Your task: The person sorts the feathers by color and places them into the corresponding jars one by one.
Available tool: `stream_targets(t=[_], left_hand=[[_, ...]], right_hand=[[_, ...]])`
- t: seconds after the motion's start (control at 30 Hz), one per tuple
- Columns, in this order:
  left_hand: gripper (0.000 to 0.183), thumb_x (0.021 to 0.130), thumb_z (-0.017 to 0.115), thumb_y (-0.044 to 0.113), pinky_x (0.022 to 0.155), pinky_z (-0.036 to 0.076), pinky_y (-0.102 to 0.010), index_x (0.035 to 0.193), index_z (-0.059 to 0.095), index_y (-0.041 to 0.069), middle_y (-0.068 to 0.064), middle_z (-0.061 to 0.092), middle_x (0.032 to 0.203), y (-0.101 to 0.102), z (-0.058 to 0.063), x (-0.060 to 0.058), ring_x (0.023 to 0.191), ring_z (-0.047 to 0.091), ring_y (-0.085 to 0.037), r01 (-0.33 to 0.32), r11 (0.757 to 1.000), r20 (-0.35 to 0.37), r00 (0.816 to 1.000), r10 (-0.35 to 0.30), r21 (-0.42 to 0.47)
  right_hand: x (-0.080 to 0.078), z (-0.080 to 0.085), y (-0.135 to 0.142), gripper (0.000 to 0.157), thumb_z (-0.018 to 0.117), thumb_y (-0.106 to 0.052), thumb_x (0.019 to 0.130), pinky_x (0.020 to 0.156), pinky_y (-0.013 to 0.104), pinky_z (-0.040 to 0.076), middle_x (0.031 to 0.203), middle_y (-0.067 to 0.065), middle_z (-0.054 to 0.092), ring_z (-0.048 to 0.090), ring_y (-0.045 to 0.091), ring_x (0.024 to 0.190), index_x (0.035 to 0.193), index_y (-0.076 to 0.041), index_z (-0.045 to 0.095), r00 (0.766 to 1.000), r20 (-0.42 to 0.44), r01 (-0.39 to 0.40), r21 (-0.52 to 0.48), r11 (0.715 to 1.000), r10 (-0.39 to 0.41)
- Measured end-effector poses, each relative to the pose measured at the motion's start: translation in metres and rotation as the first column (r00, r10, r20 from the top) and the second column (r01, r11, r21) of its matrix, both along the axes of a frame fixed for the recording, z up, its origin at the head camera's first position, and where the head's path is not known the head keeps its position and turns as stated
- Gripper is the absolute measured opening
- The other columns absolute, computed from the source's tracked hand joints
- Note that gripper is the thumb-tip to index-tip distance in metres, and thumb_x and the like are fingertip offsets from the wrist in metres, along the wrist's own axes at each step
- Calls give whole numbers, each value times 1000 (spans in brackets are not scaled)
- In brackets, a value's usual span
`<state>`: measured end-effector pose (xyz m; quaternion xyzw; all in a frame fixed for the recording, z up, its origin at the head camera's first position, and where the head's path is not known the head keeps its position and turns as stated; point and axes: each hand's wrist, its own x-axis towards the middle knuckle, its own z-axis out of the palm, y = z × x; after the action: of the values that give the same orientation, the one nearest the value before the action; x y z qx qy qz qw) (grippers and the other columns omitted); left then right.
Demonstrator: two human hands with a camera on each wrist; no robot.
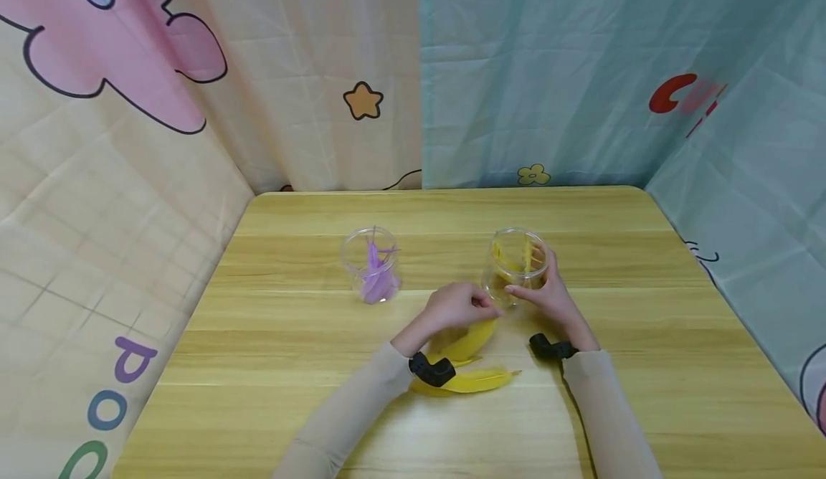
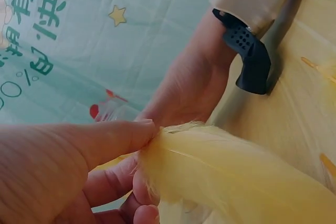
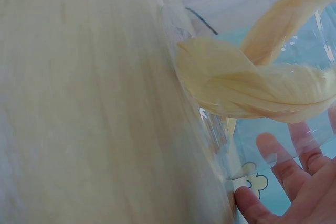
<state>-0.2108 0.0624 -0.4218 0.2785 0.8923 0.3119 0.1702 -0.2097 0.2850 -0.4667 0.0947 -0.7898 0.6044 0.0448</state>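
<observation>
Between thumb and fingers, my left hand (image 1: pixel 458 305) pinches a yellow feather (image 2: pixel 231 171) by one end, in front of a clear jar (image 1: pixel 505 278). My right hand (image 1: pixel 550 292) grips that jar from its right side, with the thumb at the front and the fingers spread around the wall. Inside the jar are yellow feathers (image 3: pixel 257 87), seen crossing each other in the right wrist view. More yellow feathers (image 1: pixel 477 380) lie on the table below my left wrist, which partly covers them.
To the left, a second clear jar (image 1: pixel 353 258) holds purple feathers (image 1: pixel 379 282). Both stand on a wooden table (image 1: pixel 258 321). Printed curtains (image 1: pixel 310 70) hang behind the table and along both sides. Black wrist devices (image 1: pixel 431 370) sit on both wrists.
</observation>
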Motion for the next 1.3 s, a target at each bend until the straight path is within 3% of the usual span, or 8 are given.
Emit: stream_targets(t=[0.3,0.47,0.57,0.7,0.83,0.93,1.07,1.3], left_hand=[[20,88,65,40,49,36,-21,82,74,23,13,59,67,-11,18,-8,57,47,-6,3,991,0,1000,-3,131],[24,90,64,37,52,36,-22,85,74,16,7,60,71,-10,48,-15,60,45,-8,15,942,24,999,-24,335],[24,91,65,35,55,36,-23,89,73,13,4,62,77,-3,68,-22,65,45,-11,-38,869,75,997,1,494],[24,90,66,33,66,41,-25,91,73,11,2,67,85,15,85,-33,76,52,-12,-147,725,145,987,65,672],[26,90,66,33,81,47,-25,95,73,8,4,69,94,35,89,-43,93,58,-9,-244,598,219,969,116,764],[29,89,67,32,82,48,-26,98,74,5,4,68,98,49,84,-51,97,58,-8,-281,540,238,960,150,793],[30,87,69,36,82,45,-29,97,75,9,10,66,100,64,70,-57,96,55,-6,-321,553,198,942,272,769],[35,83,67,51,94,27,-45,104,74,24,13,56,110,68,39,-58,106,41,-12,-435,668,139,882,449,604]], right_hand=[[0,6,1,98,76,-3,79,106,61,14,146,27,16,20,44,132,147,-8,6,1000,7,-5,3,1000,5],[0,7,1,98,75,-3,80,106,60,17,147,27,14,21,44,132,147,-8,5,1000,25,-15,-17,1000,15],[0,7,2,97,75,-3,80,106,59,18,147,27,15,22,44,131,147,-8,5,999,32,-17,-32,999,18],[1,6,2,95,73,-1,80,106,61,16,146,29,15,20,45,132,146,-6,5,1000,18,-18,-30,999,18],[-5,-9,6,97,75,-2,80,106,62,16,147,26,17,21,44,132,147,-10,6,1000,-2,-10,-27,1000,10],[-6,-13,7,97,74,-2,80,106,63,14,147,24,17,20,43,133,148,-12,6,1000,12,-6,-25,1000,7],[1,1,1,96,73,-4,82,105,65,9,149,26,13,15,45,135,148,-11,4,998,63,6,10,1000,-7],[1,3,-1,97,75,-7,81,105,64,14,148,26,11,15,45,134,149,-11,5,999,38,7,38,999,-8]])
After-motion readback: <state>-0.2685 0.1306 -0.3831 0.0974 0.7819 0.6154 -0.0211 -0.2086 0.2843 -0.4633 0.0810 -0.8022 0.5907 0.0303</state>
